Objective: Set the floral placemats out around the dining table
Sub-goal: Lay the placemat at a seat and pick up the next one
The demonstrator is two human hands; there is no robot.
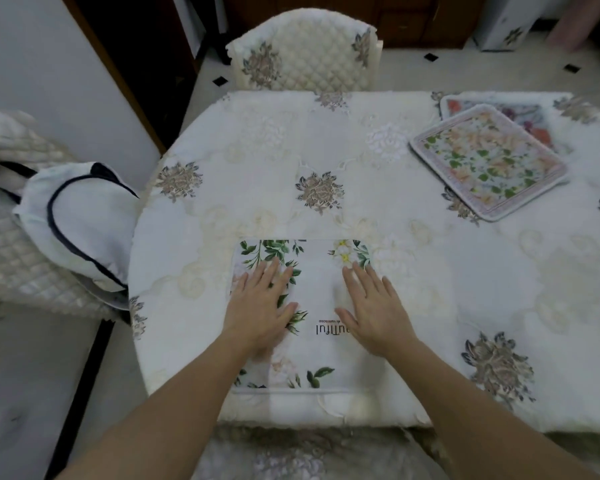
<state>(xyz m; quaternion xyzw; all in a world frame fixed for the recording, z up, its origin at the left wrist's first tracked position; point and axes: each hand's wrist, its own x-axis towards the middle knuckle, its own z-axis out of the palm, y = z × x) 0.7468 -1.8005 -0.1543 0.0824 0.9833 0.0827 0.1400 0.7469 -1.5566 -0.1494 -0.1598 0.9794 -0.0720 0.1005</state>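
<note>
Flat and apart, the left hand (262,303) and right hand (374,306) press one placemat (317,275) onto the bench (257,150); next they probably need another from the pile (489,161).

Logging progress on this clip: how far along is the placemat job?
Done: one floral placemat lies flat at the near edge of the table. In hand: the left hand and right hand press open on it. Left: two more placemats lie overlapped at the far right, and the far chair has none before it.
</note>
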